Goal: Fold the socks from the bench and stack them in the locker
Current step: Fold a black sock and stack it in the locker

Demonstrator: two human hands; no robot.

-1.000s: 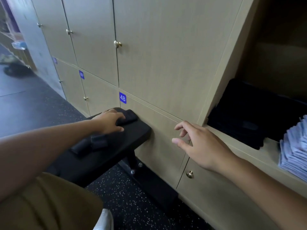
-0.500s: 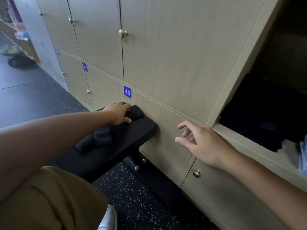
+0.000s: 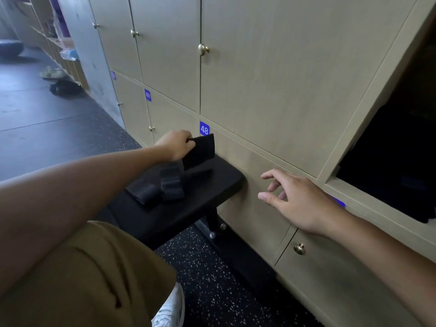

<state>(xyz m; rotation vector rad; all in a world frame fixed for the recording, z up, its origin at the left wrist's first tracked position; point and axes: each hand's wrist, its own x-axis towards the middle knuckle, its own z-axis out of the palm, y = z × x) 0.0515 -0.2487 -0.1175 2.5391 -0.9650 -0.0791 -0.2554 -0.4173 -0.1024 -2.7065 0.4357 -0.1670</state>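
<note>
The left hand has its fingers clamped on the top edge of a black sock, lifted above the far end of the black worktop. The fingertips are hidden behind the cloth. The right hand hovers, fingers apart, holding nothing. More black socks lie rumpled on the worktop. The open locker is cut off at the right edge, its dark contents hard to make out.

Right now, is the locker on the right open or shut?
Open. The open locker shows a dark interior past its frame, with black fabric lying inside; the numbered doors beside it are shut. Its own door is not in view.
</note>
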